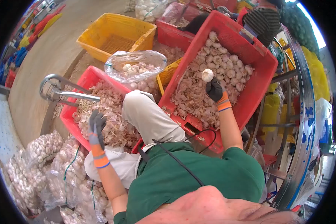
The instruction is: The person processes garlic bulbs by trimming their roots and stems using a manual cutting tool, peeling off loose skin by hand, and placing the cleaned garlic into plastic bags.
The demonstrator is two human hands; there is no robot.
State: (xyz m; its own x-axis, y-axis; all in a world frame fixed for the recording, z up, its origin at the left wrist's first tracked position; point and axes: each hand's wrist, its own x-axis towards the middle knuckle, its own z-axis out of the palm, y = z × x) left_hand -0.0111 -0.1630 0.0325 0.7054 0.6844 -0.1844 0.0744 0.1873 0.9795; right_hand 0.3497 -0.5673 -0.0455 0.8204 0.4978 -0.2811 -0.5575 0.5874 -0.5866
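My right hand (215, 90), in a dark glove with an orange cuff, holds a white garlic bulb (207, 75) in its fingertips above the large red crate (246, 108). Inside that crate, whole garlic bulbs (227, 63) lie at the far right and loose skins at the near left. My left hand (96, 123), gloved in grey and orange, hovers over a smaller red crate (67, 115) full of garlic skins (114, 130). Its fingers look loosely apart, with nothing visible in them. Just beyond it, a metal lever device (69, 91) with a looped end juts over the crate edge.
A clear plastic bag (136, 65) of garlic bulbs stands between the crates. Behind it is a yellow crate (112, 35). Filled garlic bags (44, 168) are piled at lower left. A metal rail (306, 123) runs along the right, near another person's striped sleeve (263, 24).
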